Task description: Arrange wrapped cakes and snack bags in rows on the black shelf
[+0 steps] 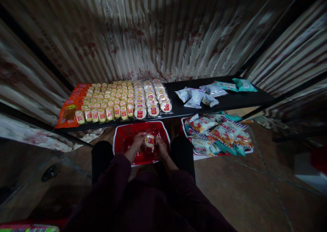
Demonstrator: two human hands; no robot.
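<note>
Between my left hand (138,141) and my right hand (161,147), a round cake in clear wrapping (149,140) with a red and yellow label is held from both sides. Something reddish and clear shows just below it, too dim to make out. Both hands are closed at the wrapper's edges, over a red plastic basket (118,136) that stands between my knees. On the black shelf ahead, similar round wrapped cakes (153,110) stand in three rows. Beside them on the left are many small yellow wrapped cakes (102,115).
An orange snack bag (69,110) lies at the shelf's left end. White packets (195,97) and green packets (244,85) lie on the black shelf (176,104) to the right. A second basket, full of snack bags (222,133), stands by my right knee. Patterned curtains (143,31) hang behind.
</note>
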